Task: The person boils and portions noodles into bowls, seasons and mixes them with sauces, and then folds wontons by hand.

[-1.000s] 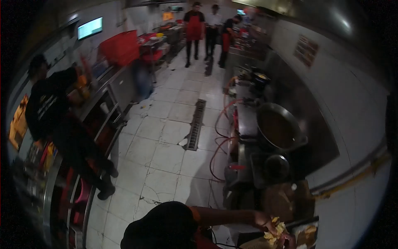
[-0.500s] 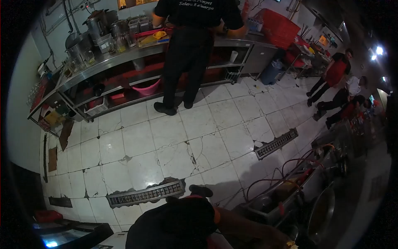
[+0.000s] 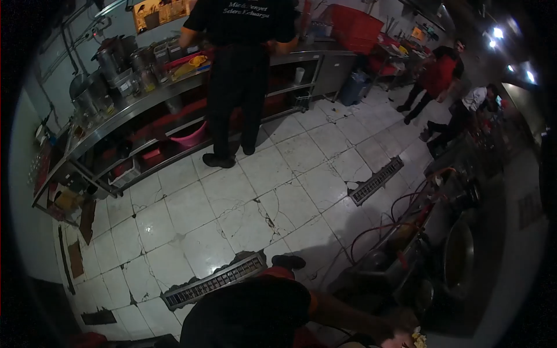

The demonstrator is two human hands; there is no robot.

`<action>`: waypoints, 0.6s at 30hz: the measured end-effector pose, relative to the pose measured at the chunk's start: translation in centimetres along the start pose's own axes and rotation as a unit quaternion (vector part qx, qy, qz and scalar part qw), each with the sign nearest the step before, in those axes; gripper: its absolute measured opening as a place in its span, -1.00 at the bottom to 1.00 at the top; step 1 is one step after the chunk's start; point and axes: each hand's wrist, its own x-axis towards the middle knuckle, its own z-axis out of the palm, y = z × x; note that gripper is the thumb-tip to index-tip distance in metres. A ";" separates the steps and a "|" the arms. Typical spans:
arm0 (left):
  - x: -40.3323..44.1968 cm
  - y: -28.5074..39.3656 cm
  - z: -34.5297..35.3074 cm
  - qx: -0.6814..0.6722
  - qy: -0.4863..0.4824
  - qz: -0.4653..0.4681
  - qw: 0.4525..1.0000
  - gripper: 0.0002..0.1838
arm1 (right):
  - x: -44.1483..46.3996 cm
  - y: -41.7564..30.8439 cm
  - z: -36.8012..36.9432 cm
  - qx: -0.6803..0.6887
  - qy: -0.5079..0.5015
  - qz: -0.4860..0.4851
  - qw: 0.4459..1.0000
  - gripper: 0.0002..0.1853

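Observation:
My dark-clothed body fills the bottom, with a dark shoe on the floor beyond it. From an orange-edged sleeve, my left forearm reaches right towards the cooking equipment. At the lower edge is my left hand, dim and partly cut off, so its fingers cannot be made out. Right beside it shows a pale yellow, crumpled clump; whether the hand holds it is unclear. A wide metal pan stands beyond the hand. My right hand is not in view.
A co-worker stands at the steel counter. Other people are at the upper right. Metal drain grates lie in the cracked tile floor. Red hoses run beside the cooking equipment.
My view has turned right, so the room shifts left in it. More of my left hand and the yellow clump shows. The person in red at the upper right has turned.

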 end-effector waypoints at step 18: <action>6.2 -6.4 -0.7 -0.229 -0.077 -0.167 0.956 -0.44 | -10.8 6.9 -8.5 0.365 0.325 0.230 0.842 -0.87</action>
